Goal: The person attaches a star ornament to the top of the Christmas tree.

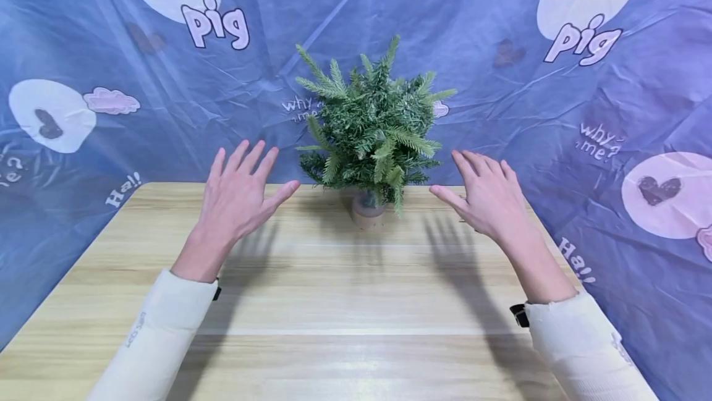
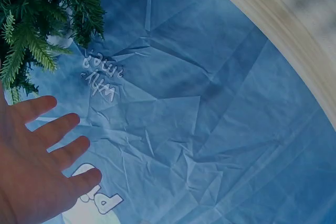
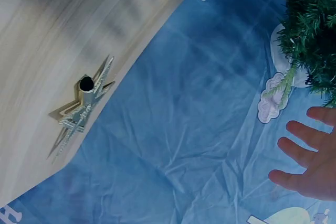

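Note:
A small artificial Christmas tree (image 1: 375, 126) stands upright at the back of the table on a round pale base (image 1: 367, 214). To its left, my left hand (image 1: 235, 200) is held above the tabletop with fingers spread and nothing in it. My right hand (image 1: 491, 197) mirrors it on the other side, fingers extended, also holding nothing. Both hands stay apart from the branches in the head view. In the right wrist view a gold star tree topper (image 3: 86, 103) with a hollow socket lies near the table's edge; my right hand mostly hides it from the head camera.
The light wooden table (image 1: 356, 302) ends just behind the tree. A blue printed cloth (image 1: 267, 92) hangs along the back and both sides, close to the table edges. White sleeves cover both forearms, and a dark strap (image 1: 520, 315) shows at the right cuff.

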`<state>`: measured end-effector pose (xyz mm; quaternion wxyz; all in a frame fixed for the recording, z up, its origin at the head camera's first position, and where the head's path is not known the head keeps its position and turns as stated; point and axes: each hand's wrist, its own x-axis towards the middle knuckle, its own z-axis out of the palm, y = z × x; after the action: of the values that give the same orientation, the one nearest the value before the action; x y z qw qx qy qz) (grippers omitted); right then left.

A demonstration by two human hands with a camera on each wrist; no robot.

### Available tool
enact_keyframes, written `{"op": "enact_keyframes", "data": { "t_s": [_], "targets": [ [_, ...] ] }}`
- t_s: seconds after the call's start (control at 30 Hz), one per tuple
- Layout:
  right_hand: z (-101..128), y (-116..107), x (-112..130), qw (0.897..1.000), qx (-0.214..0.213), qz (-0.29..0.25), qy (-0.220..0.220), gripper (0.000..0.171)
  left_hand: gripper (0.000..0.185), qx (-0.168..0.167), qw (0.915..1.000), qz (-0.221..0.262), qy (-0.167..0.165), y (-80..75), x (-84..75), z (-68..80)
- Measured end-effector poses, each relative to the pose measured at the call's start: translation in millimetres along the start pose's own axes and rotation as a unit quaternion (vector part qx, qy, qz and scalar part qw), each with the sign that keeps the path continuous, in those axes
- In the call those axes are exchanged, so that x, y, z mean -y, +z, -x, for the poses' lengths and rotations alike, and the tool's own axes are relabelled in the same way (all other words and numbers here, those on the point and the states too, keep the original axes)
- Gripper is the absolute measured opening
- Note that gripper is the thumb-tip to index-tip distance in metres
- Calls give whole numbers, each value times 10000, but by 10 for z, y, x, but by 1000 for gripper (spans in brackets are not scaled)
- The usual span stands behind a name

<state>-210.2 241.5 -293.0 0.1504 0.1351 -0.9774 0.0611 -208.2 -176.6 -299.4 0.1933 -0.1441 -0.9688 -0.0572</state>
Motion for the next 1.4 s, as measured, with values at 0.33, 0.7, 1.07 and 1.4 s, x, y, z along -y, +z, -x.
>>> {"op": "enact_keyframes", "data": {
  "t_s": [0.33,0.7,1.07,1.4],
  "targets": [
    [-5,135,-160,9987,-402,-240,-176,84,84,-298,9993,166,137,9,-39,-42],
    [0,251,-345,9963,-641,-549,-151,73,75,-1400,9865,750,407,-7,-92,-167],
    [80,358,-519,9926,-411,-1144,41,66,71,-1296,9837,1215,283,-80,-165,-294],
    [100,449,-645,9896,-382,-1389,41,64,69,-2151,9642,1458,523,-101,-179,-352]
  ]
}}
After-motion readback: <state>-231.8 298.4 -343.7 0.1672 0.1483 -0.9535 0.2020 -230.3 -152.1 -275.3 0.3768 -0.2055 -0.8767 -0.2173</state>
